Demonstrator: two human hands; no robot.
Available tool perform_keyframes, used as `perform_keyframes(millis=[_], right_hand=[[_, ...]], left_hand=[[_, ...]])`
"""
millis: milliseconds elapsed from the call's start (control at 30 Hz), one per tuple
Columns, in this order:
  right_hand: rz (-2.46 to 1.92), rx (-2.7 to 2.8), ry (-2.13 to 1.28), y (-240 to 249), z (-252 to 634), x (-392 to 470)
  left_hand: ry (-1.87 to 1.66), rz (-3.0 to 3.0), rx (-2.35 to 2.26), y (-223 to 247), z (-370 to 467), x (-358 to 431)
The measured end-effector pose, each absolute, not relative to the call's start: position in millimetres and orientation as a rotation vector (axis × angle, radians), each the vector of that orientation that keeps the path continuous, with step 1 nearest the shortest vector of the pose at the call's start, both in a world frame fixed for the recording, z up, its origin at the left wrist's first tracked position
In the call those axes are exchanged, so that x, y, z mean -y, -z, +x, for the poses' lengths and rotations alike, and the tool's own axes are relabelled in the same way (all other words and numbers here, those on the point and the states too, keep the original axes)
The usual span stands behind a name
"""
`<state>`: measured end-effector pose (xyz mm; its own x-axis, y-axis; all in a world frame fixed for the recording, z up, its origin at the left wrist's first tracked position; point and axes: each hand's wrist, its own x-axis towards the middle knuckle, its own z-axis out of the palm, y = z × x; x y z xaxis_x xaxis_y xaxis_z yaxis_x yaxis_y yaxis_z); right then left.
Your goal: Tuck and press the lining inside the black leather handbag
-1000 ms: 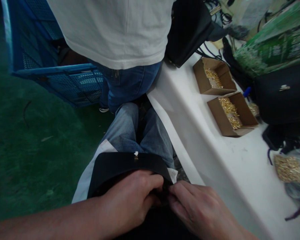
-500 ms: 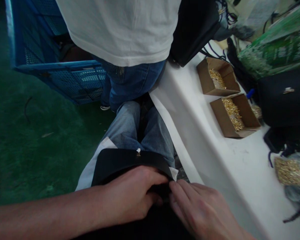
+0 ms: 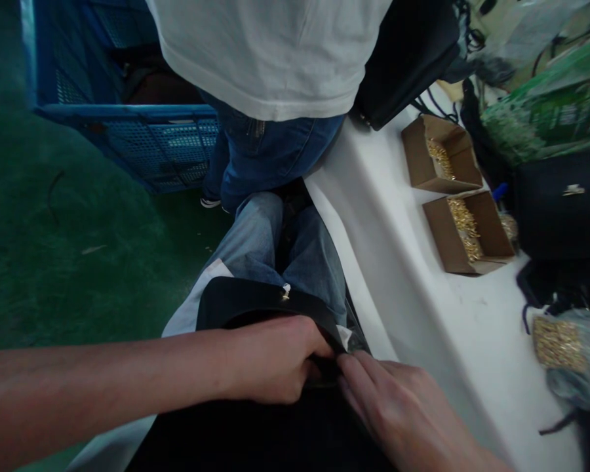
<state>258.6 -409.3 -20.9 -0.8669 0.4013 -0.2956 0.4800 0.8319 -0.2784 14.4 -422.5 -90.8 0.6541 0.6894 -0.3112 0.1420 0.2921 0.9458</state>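
A black handbag (image 3: 255, 436) lies on my lap over a white cloth, its flap with a small metal clasp (image 3: 286, 292) turned away from me. My left hand (image 3: 280, 360) reaches into the bag's mouth, fingers curled at the right inner side; its fingertips are hidden inside. On the outside of that same right edge, my right hand (image 3: 388, 400) pinches the bag with bent fingers. The two hands nearly meet at this edge. Whether a small part sits between the fingers I cannot make out.
A white-covered table (image 3: 452, 347) on the right bears two cardboard boxes (image 3: 440, 239) of small gold parts, a plastic bag of gold pieces (image 3: 558, 344) and another black handbag (image 3: 560, 210). Ahead stands a person in a white shirt (image 3: 275, 59), beside a blue plastic crate (image 3: 142, 141).
The view has shifted slightly. My left hand has turned, its fingers now deeper and more curled inside the bag at the right edge. My right hand keeps its pinch there.
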Motion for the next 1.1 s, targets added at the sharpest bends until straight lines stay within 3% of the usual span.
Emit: perform_keyframes(millis=[300, 867, 1100], right_hand=[[0.764, -2.968, 0.37, 26, 250, 400], [0.66, -3.078, 0.51, 27, 259, 397], [0.697, -3.04, 0.562, 36, 268, 402]], left_hand=[[-0.44, 1.248, -0.759, 100, 17, 406], [-0.601, 1.184, -0.914, 105, 30, 416], [-0.487, 1.178, -0.926, 106, 31, 416]])
